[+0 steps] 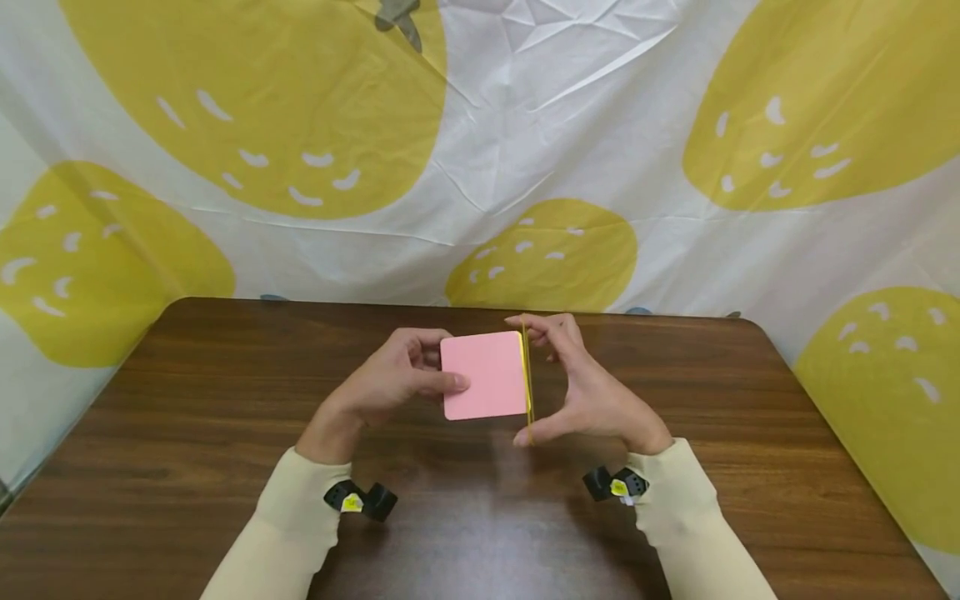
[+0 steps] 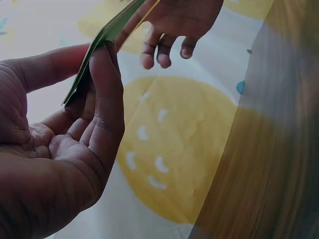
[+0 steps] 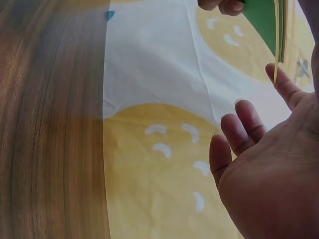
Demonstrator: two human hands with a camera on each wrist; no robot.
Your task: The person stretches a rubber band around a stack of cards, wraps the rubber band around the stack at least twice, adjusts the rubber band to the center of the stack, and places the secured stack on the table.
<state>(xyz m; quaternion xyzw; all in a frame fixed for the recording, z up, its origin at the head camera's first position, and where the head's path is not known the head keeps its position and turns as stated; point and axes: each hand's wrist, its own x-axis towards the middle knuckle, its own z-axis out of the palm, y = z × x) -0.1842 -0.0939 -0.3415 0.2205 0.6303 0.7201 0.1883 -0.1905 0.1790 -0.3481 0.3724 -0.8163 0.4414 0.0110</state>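
Above the table, my left hand pinches a thin stack of square cards with rounded corners, thumb on the pink front. Yellow shows along its right edge, and the left wrist view shows a green back. A yellow rubber band is stretched upright between the thumb and index finger of my right hand, which are spread wide apart. It runs along the stack's right edge; whether it touches the cards I cannot tell. The right wrist view shows the band hooked at the index fingertip, the other fingers loosely bent.
The brown wooden table extends beneath both hands. A white cloth with large yellow fruit prints hangs behind its far edge and along the sides. Each wrist carries a small black camera over a cream sleeve.
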